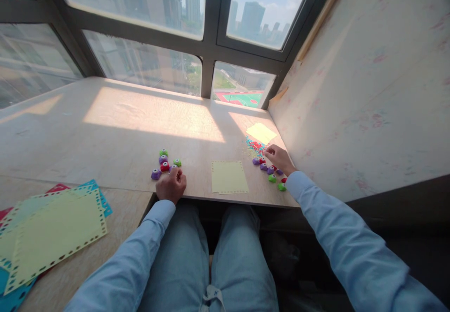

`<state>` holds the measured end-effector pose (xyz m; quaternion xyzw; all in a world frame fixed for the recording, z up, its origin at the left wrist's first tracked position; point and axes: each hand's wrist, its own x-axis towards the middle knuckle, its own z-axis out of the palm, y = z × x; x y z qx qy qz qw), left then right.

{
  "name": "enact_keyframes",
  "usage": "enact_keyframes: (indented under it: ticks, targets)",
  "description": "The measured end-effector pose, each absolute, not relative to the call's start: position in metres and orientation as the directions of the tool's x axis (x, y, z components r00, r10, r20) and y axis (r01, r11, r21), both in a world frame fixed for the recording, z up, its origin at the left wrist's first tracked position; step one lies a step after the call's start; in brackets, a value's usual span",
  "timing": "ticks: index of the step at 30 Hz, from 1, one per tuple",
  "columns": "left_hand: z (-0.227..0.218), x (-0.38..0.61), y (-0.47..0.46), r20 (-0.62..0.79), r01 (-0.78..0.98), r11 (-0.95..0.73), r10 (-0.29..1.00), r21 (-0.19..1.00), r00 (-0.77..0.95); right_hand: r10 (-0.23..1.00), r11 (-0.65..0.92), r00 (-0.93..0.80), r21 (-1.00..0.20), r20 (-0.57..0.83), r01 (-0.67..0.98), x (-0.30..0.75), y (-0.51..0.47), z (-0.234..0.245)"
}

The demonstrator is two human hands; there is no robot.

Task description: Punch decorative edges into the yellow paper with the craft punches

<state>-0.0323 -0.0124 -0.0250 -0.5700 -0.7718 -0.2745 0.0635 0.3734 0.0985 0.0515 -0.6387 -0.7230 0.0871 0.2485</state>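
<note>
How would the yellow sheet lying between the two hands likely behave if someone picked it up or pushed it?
Probably floppy: the yellow sheet looks thin and lies flat on the table. Likely very light, so a push should slide it. Its punched edge holes might tear if pinched hard.

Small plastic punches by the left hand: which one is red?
The red plastic punch just beyond the left hand; neighbouring punches are green or purple.

Below the dark-framed window (207,44), a pale wooden table (105,129) carries a bright sun patch, with a blotchy cream wall (369,91) rising right of it.
</note>
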Motion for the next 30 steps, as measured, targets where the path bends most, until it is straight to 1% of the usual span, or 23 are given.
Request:
enact_keyframes:
  ticks: [3, 7, 9, 11, 19, 23, 30]
  targets:
    - [-0.025, -0.032, -0.012, 0.407, 0.913, 0.199, 0.846, 0.357, -0.344, 0.944, 0.285, -0.193, -0.364, 0.269, 0.887, 0.374, 0.089, 0.046]
    - [-0.023, -0.032, -0.013, 0.404, 0.911, 0.204, 0.846, 0.359, -0.348, 0.875, 0.45, -0.396, -0.166, 0.278, 0.878, 0.372, 0.077, 0.038]
    - [-0.023, -0.031, -0.013, 0.409, 0.91, 0.204, 0.842, 0.361, -0.351, 0.857, 0.478, -0.444, -0.082, 0.262, 0.874, 0.37, 0.073, 0.035]
    - [-0.023, -0.031, -0.013, 0.417, 0.91, 0.198, 0.839, 0.364, -0.35, 0.855, 0.477, -0.452, -0.044, 0.256, 0.878, 0.366, 0.07, 0.033]
    - [-0.021, -0.031, -0.013, 0.41, 0.902, 0.203, 0.837, 0.381, -0.362, 0.885, 0.408, -0.387, -0.029, 0.258, 0.913, 0.354, 0.071, 0.025]
    - [-0.02, -0.03, -0.013, 0.398, 0.902, 0.224, 0.839, 0.368, -0.37, 0.893, 0.394, -0.358, -0.086, 0.273, 0.915, 0.352, 0.076, 0.022]
    - [-0.018, -0.029, -0.014, 0.399, 0.91, 0.216, 0.845, 0.353, -0.355, 0.87, 0.472, -0.414, -0.212, 0.268, 0.856, 0.346, 0.075, 0.019]
